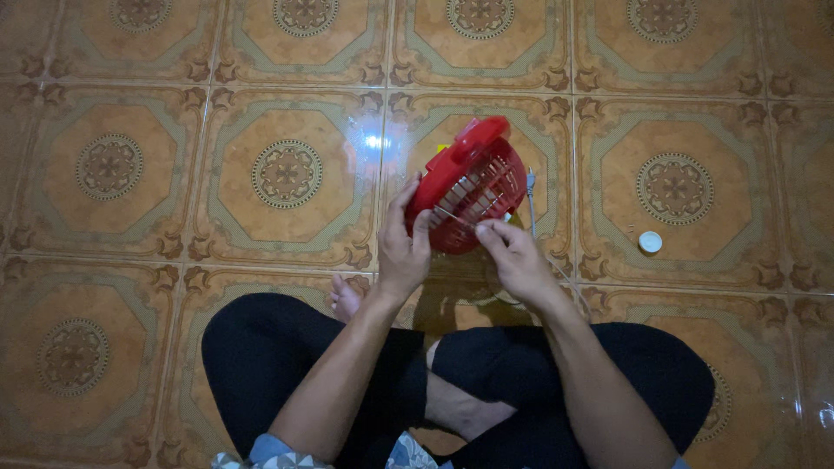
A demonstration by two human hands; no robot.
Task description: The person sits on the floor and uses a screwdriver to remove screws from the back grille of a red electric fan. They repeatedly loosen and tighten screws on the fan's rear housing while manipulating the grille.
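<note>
A person sits cross-legged on a glossy orange-brown patterned tile floor (pixel 174 174), legs in black trousers, a bare foot (pixel 345 298) showing between the knees. The left hand (pixel 402 252) is closed around the lower left rim of a small red plastic fan with a round slatted grille (pixel 473 187), holding it up just above the lap, near the middle of the view. The right hand (pixel 512 254), at about five o'clock from the fan, pinches a thin metal rod-like tool (pixel 453 215) between thumb and fingers, its tip touching the grille. A thin white cable (pixel 531 200) hangs at the fan's three o'clock side. A small round white cap (pixel 650 242) lies on the floor well apart, at three o'clock.
</note>
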